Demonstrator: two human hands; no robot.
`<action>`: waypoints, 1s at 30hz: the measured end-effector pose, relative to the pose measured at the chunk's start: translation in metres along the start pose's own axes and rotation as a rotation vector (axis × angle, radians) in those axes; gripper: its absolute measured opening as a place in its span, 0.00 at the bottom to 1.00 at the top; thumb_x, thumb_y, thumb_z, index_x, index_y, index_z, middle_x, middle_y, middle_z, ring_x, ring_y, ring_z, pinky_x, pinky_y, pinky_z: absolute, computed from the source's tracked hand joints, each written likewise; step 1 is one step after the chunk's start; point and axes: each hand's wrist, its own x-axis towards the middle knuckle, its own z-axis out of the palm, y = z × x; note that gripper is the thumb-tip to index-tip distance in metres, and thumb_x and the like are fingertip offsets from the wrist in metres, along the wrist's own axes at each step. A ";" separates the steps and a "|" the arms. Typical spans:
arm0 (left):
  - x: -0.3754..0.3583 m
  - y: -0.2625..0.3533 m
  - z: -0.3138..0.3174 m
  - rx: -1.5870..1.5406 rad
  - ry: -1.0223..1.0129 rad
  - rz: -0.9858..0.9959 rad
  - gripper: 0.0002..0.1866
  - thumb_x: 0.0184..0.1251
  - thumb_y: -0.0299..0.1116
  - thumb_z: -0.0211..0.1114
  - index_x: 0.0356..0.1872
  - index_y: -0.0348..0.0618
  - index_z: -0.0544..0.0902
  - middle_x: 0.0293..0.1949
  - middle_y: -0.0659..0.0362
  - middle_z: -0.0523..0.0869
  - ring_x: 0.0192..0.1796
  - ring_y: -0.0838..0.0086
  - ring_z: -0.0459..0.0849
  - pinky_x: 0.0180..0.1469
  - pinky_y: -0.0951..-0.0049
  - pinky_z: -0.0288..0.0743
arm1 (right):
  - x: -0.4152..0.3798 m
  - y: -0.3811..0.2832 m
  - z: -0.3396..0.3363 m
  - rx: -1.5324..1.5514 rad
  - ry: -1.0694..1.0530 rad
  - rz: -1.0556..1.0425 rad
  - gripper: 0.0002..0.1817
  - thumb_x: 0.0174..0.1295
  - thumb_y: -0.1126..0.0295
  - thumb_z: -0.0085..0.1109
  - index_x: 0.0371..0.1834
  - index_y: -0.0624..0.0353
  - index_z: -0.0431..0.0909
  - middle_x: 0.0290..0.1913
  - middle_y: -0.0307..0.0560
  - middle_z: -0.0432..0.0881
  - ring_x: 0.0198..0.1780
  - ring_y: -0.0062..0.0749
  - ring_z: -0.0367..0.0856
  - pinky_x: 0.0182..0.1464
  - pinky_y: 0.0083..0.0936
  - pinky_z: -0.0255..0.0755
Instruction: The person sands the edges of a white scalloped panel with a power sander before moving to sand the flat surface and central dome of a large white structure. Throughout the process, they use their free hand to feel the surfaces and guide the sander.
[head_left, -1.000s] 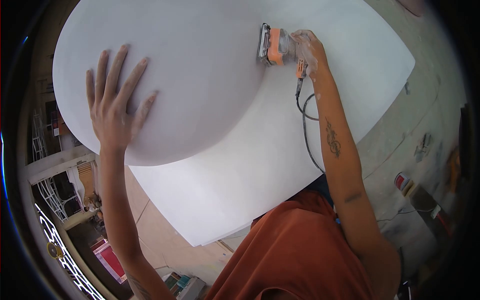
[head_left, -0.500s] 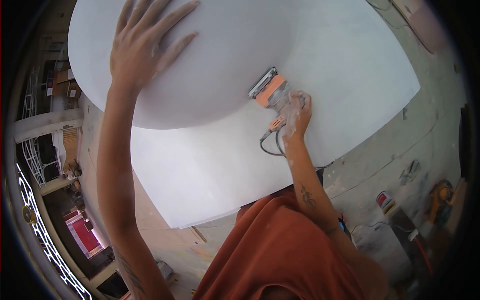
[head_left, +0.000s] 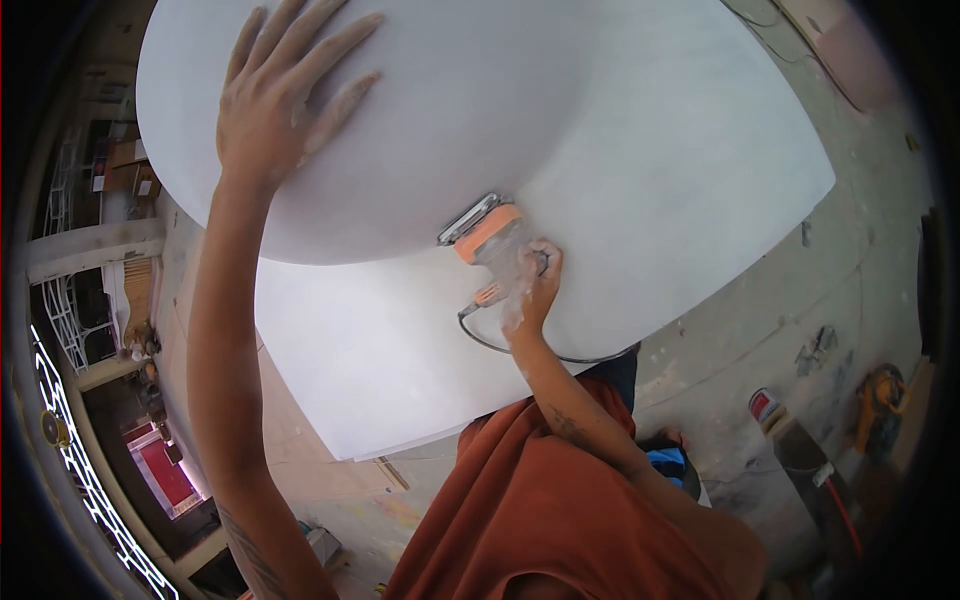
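Observation:
A large, smooth, rounded white form (head_left: pixel 430 110) rises from a flat white panel (head_left: pixel 370 350). My left hand (head_left: pixel 285 95) lies on its upper left part with the fingers spread, holding nothing. My right hand (head_left: pixel 535 285) is wrapped round the grey body of an orange and grey power sander (head_left: pixel 490 235). The sander is tilted, and its flat pad faces the lower edge of the rounded form, at or very close to the surface. A black cord (head_left: pixel 480 342) loops from the tool's rear across the panel towards my body.
On the stained floor at the right are a can (head_left: pixel 764 404), a yellow and black tool (head_left: pixel 882 405) and a red hose (head_left: pixel 843 515). A pinkish object (head_left: pixel 850 55) is at the upper right. Shelves and a bright lattice (head_left: pixel 100 480) show at the left.
My right hand and the sander have moved left and down along the form's lower edge. More of the cord shows. My left hand has stayed almost in place.

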 end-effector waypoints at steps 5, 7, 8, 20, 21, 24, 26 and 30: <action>0.013 0.007 0.005 0.019 -0.019 -0.011 0.26 0.72 0.61 0.69 0.70 0.82 0.84 0.79 0.74 0.77 0.84 0.72 0.67 0.90 0.55 0.54 | 0.085 -0.068 -0.011 -0.013 0.040 -0.022 0.08 0.77 0.71 0.60 0.55 0.57 0.76 0.50 0.39 0.75 0.51 0.26 0.75 0.59 0.25 0.72; 0.011 0.007 0.004 0.018 -0.032 -0.013 0.26 0.72 0.61 0.70 0.70 0.81 0.84 0.79 0.74 0.77 0.84 0.71 0.67 0.90 0.55 0.54 | 0.117 -0.090 -0.013 -0.015 0.017 -0.010 0.07 0.77 0.70 0.60 0.53 0.58 0.77 0.47 0.39 0.77 0.49 0.27 0.75 0.57 0.26 0.73; 0.011 0.008 0.003 -0.007 -0.032 -0.011 0.26 0.71 0.61 0.70 0.70 0.82 0.84 0.79 0.74 0.77 0.84 0.71 0.67 0.90 0.54 0.54 | 0.134 -0.098 -0.016 -0.022 -0.005 -0.004 0.07 0.77 0.71 0.60 0.53 0.58 0.78 0.46 0.39 0.78 0.49 0.26 0.76 0.57 0.26 0.73; 0.005 0.014 0.003 -0.016 -0.071 -0.037 0.22 0.80 0.54 0.63 0.71 0.82 0.83 0.80 0.73 0.75 0.86 0.71 0.65 0.91 0.54 0.51 | 0.280 -0.172 -0.004 -0.235 -0.189 -0.078 0.06 0.75 0.71 0.60 0.50 0.57 0.83 0.50 0.45 0.84 0.54 0.32 0.81 0.59 0.30 0.75; 0.009 0.016 0.003 -0.002 -0.083 -0.039 0.22 0.80 0.54 0.62 0.71 0.82 0.83 0.81 0.73 0.75 0.86 0.72 0.64 0.91 0.55 0.50 | 0.270 -0.178 0.000 -0.240 -0.196 -0.076 0.06 0.75 0.71 0.60 0.50 0.57 0.83 0.50 0.45 0.84 0.54 0.32 0.81 0.59 0.30 0.75; 0.016 0.017 0.005 0.020 -0.090 -0.041 0.22 0.81 0.54 0.61 0.72 0.82 0.82 0.81 0.74 0.74 0.86 0.74 0.63 0.92 0.57 0.49 | 0.219 -0.181 0.006 -0.248 -0.135 -0.115 0.06 0.73 0.71 0.62 0.49 0.57 0.82 0.48 0.45 0.83 0.52 0.32 0.81 0.58 0.30 0.76; 0.011 0.018 0.007 0.034 -0.078 -0.035 0.22 0.82 0.54 0.61 0.73 0.83 0.81 0.81 0.75 0.74 0.86 0.75 0.63 0.92 0.58 0.49 | 0.172 -0.170 0.008 -0.281 -0.079 -0.165 0.07 0.72 0.71 0.63 0.50 0.59 0.82 0.48 0.45 0.82 0.52 0.34 0.80 0.59 0.32 0.75; 0.011 0.025 0.006 0.058 -0.057 -0.036 0.22 0.83 0.57 0.58 0.74 0.84 0.79 0.81 0.77 0.73 0.86 0.76 0.63 0.92 0.59 0.49 | 0.085 -0.135 0.016 -0.326 0.014 -0.247 0.09 0.72 0.71 0.62 0.50 0.63 0.80 0.53 0.50 0.80 0.56 0.41 0.79 0.66 0.36 0.72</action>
